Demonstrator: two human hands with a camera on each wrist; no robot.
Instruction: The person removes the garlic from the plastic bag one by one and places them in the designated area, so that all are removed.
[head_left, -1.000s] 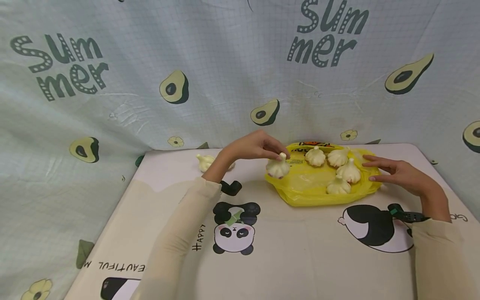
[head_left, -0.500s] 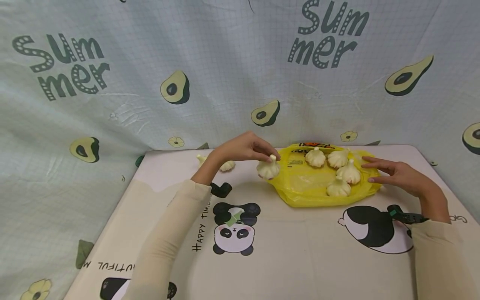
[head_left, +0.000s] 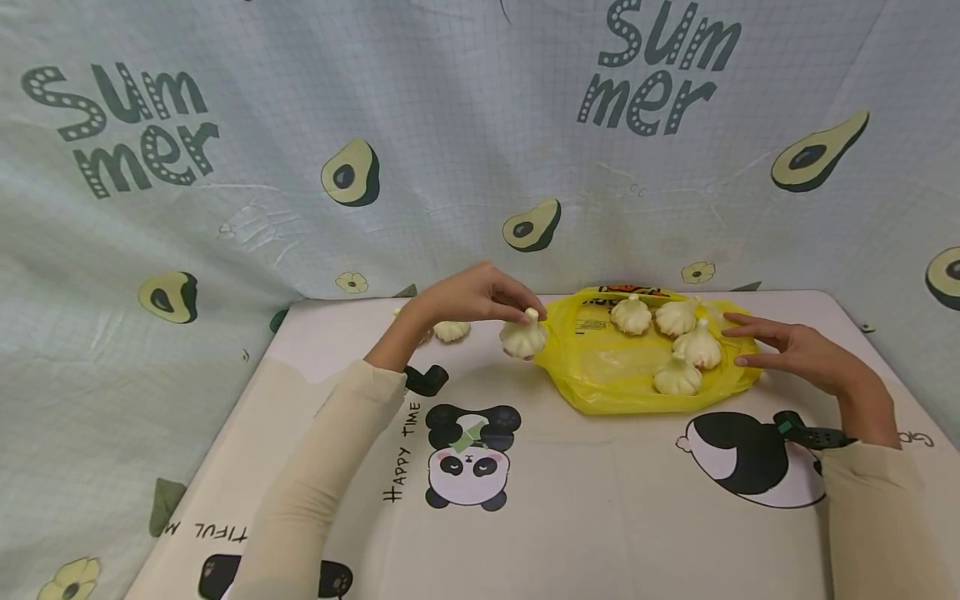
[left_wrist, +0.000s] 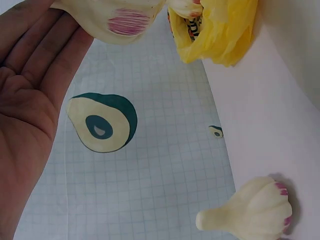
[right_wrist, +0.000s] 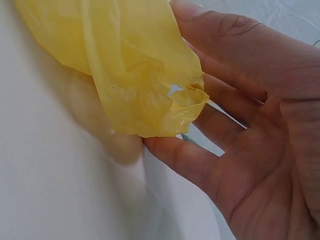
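My left hand pinches a white garlic bulb by its stem, just left of a yellow plastic bag. Purple streaks mark the bulb's underside in the left wrist view. Several garlic bulbs lie on the opened-out bag, mostly toward its right half. My right hand rests at the bag's right end with loosely spread fingers; in the right wrist view its fingers reach behind the crumpled bag end. Behind my left wrist, a loose garlic bulb sits on the table, and another is mostly hidden by the forearm.
The table wears a pale cover printed with a panda and lettering. A curtain with avocado prints hangs along the back and left edges. Black straps with small devices circle both wrists.
My left hand has moved left with the garlic bulb, from over the bag's left edge to beside it. The right hand and the bag stay about where they were.
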